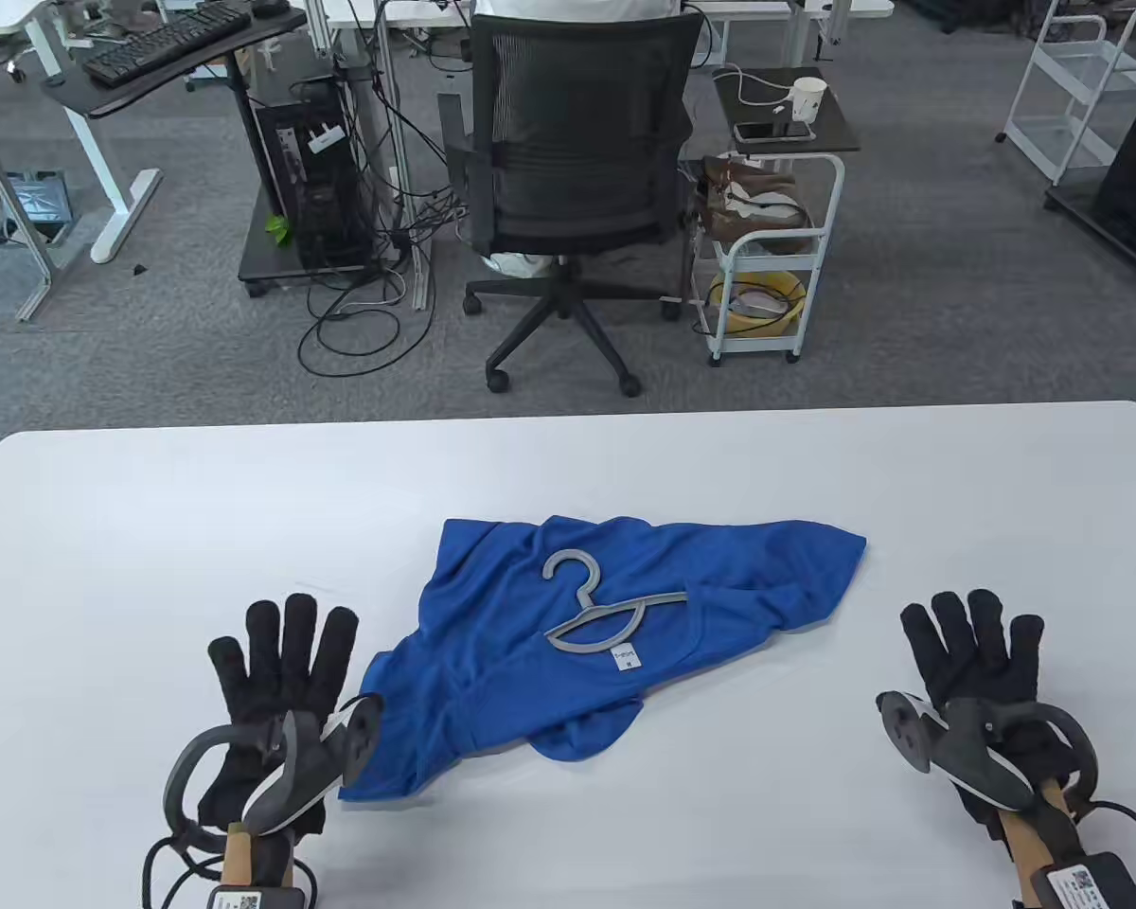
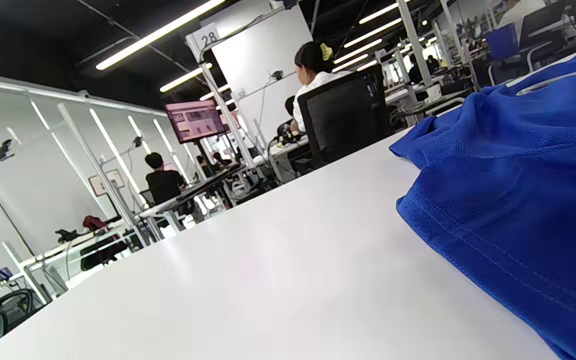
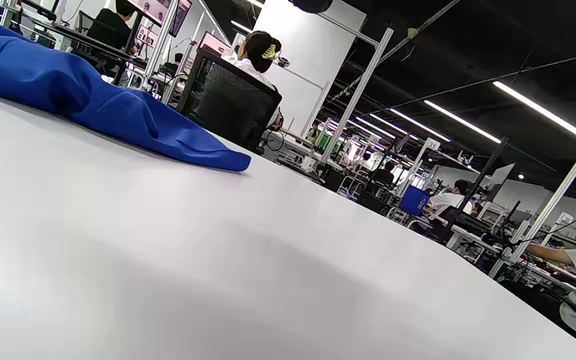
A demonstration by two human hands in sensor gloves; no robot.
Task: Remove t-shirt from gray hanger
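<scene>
A blue t-shirt [image 1: 625, 625] lies crumpled in the middle of the white table [image 1: 151, 530]. A gray hanger [image 1: 594, 602] sits in its collar, its hook pointing away from me. My left hand [image 1: 279, 663] rests flat on the table, fingers spread, just left of the shirt's lower corner. My right hand [image 1: 975, 653] rests flat to the right of the shirt, apart from it. Both hands hold nothing. The shirt also shows at the right of the left wrist view [image 2: 518, 190] and at the upper left of the right wrist view [image 3: 93, 105]. No fingers show in either wrist view.
Past the table's far edge stand a black office chair [image 1: 573, 161] and a white rolling cart [image 1: 767, 246]. The shirt lies about halfway between the table's far edge and my hands.
</scene>
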